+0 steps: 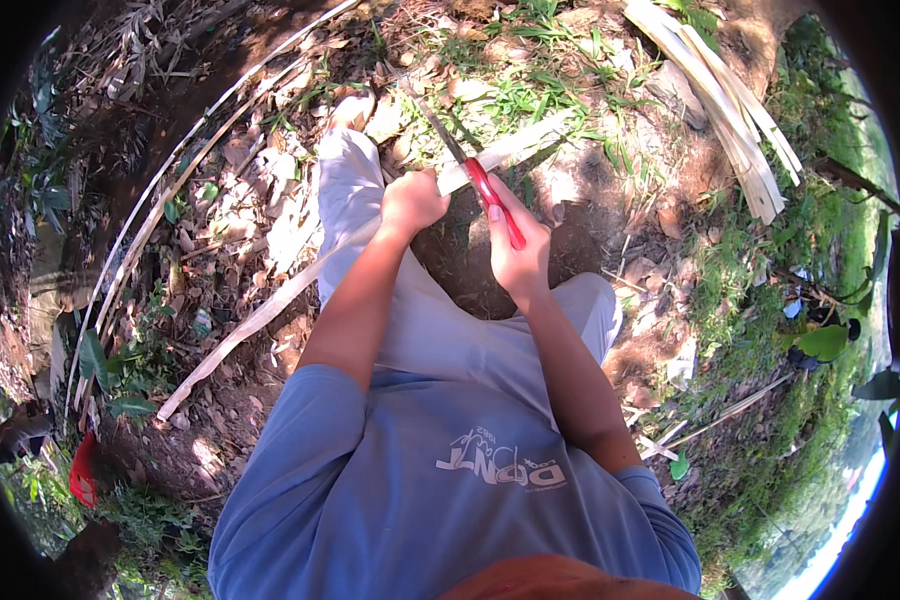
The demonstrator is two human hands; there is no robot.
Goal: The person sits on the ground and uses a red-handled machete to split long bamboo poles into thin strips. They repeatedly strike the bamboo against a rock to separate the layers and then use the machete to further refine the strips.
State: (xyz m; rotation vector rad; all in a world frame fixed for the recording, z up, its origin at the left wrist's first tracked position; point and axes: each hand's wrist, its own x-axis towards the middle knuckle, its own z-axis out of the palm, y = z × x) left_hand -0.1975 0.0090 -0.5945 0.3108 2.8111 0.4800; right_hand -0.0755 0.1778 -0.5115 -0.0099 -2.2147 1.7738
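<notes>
My left hand (416, 204) is closed around a long, pale bamboo strip (262, 316). The strip slants from the ground at the left, over my left leg, to a broad end past the hand at the upper right. In my right hand (522, 250) I grip the red handle of a knife (477, 178), thumb along the handle. Its long, narrow blade points up and to the left, crossing the strip just beyond my left hand. Whether the edge touches the strip or lies above it, I cannot tell.
Pale split slats (725, 105) lie stacked at the upper right. Long thin strips (160, 205) curve along the left over dry leaves. My legs (440, 310) are bent on the ground. A red object (83, 472) lies at the lower left, and green plants (820, 345) stand at the right.
</notes>
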